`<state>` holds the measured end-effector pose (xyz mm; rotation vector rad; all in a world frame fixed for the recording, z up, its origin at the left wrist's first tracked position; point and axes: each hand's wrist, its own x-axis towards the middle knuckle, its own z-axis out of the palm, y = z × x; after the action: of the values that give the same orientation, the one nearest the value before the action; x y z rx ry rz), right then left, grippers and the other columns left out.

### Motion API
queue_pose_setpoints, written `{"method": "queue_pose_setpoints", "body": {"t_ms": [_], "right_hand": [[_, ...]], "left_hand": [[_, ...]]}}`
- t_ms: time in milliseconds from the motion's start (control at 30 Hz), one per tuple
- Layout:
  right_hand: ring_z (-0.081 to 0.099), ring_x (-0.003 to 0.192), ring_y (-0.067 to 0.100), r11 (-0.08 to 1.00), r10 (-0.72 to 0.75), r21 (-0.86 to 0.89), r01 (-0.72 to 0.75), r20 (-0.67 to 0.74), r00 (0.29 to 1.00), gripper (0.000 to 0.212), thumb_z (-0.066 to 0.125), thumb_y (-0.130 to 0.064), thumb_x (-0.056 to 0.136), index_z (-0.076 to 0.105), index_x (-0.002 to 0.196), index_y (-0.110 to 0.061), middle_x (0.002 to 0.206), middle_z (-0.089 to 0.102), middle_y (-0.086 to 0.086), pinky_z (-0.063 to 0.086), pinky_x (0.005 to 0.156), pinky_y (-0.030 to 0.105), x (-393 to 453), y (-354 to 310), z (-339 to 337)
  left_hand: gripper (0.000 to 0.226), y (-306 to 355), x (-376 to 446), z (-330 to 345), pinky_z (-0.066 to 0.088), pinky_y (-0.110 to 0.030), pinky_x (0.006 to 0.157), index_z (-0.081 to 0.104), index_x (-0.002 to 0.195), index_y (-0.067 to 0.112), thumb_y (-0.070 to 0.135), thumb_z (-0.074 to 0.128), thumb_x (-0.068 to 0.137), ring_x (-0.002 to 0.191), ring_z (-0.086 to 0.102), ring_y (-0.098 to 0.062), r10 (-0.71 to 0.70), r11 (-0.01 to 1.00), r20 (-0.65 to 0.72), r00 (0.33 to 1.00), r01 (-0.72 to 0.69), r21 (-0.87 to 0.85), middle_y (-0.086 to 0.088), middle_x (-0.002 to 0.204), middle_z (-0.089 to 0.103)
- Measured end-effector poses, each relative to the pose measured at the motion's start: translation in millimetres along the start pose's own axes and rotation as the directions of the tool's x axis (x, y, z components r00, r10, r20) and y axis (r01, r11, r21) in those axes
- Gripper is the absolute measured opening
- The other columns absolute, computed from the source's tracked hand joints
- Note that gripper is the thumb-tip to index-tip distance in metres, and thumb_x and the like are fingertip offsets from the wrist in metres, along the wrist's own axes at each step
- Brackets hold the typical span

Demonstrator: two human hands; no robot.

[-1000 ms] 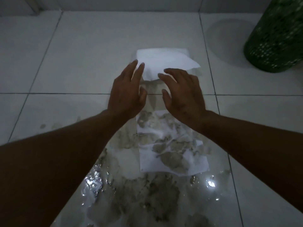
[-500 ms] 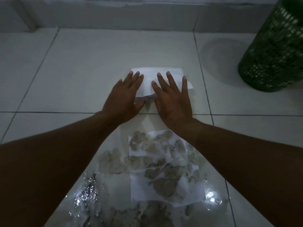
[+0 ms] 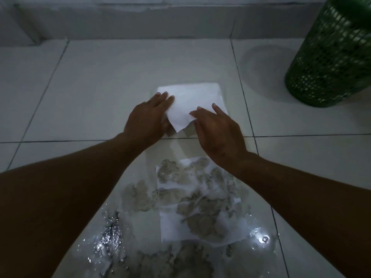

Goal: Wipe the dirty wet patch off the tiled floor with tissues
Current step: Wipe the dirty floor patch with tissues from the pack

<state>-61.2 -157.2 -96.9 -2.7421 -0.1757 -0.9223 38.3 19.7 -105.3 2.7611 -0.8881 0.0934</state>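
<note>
Clean white rectangular tissue (image 3: 190, 99) on the white tiled floor (image 3: 100, 87), long axis left–right, near corner lifted. Left hand (image 3: 148, 117) and right hand (image 3: 216, 131) each hold an edge. Nearer: stained wet tissue (image 3: 198, 207) on the muddy wet patch (image 3: 140, 247). Far right: green mesh basket (image 3: 331, 57).

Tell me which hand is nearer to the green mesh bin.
The right hand. It rests on the clean tissue's near right edge, on the side toward the green mesh bin at the far right. The left hand holds the tissue's left side, farther from the bin.
</note>
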Motion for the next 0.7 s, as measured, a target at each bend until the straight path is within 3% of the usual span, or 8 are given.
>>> {"method": "queue_pose_setpoints", "body": {"t_ms": [200,267,367,467,567,700], "right_hand": [[0.069,0.098,0.027,0.992,0.093,0.079,-0.103,0.121,0.988,0.019,0.058,-0.012,0.091,0.07,0.105,-0.012,0.099,0.075,0.005,0.046,0.094,0.028,-9,-13,-18],[0.067,0.103,0.029,0.979,0.152,0.106,-0.172,0.171,0.973,0.02,0.053,-0.014,0.096,0.068,0.109,-0.013,0.099,0.075,0.005,0.043,0.094,0.029,-10,-16,-22],[0.061,0.114,0.031,0.951,0.215,0.178,-0.252,0.203,0.955,0.024,0.045,-0.02,0.1,0.065,0.114,-0.014,0.106,0.071,0.006,0.051,0.088,0.036,-13,-15,-28],[0.063,0.098,0.024,0.919,0.248,0.271,-0.286,0.166,0.954,0.024,0.044,-0.021,0.101,0.063,0.112,-0.012,0.103,0.068,0.005,0.051,0.081,0.034,-21,-11,-35],[0.059,0.084,0.015,0.865,0.327,0.358,-0.353,0.133,0.936,0.019,0.046,-0.017,0.101,0.063,0.106,-0.009,0.094,0.066,0.002,0.046,0.074,0.023,-33,-7,-45],[0.053,0.075,0.008,0.787,0.445,0.411,-0.46,0.138,0.885,0.016,0.046,-0.015,0.101,0.061,0.097,-0.011,0.083,0.059,-0.003,0.038,0.068,0.014,-39,-8,-57]], "left_hand": [[0.07,2,-1,9,0.038,-0.048,0.107,0.033,0.152,0.018,0.026,0.066,0.091,0.147,0.027,-0.023,-0.035,0.999,0.005,0.999,0.035,-0.007,-0.006,0.159,0.031],[0.069,3,-3,9,0.039,-0.048,0.107,0.033,0.152,0.017,0.024,0.065,0.091,0.147,0.028,-0.024,-0.044,0.999,0.003,0.999,0.044,-0.026,-0.007,0.158,0.031],[0.067,4,-3,6,0.039,-0.049,0.106,0.034,0.152,0.015,0.026,0.063,0.093,0.144,0.033,-0.028,-0.048,0.998,-0.009,0.999,0.047,-0.041,-0.01,0.157,0.034],[0.064,-1,3,5,0.038,-0.047,0.107,0.035,0.151,0.015,0.029,0.06,0.094,0.144,0.033,-0.025,-0.052,0.998,0.019,0.998,0.053,-0.031,-0.006,0.158,0.033],[0.062,-5,8,6,0.04,-0.048,0.107,0.04,0.149,0.016,0.035,0.06,0.094,0.142,0.037,-0.027,-0.051,0.998,0.033,0.998,0.052,-0.028,-0.007,0.156,0.037],[0.064,-3,7,7,0.036,-0.051,0.11,0.04,0.148,0.01,0.032,0.062,0.093,0.143,0.035,-0.03,-0.021,1.0,0.023,1.0,0.021,-0.019,-0.013,0.155,0.037]]}}
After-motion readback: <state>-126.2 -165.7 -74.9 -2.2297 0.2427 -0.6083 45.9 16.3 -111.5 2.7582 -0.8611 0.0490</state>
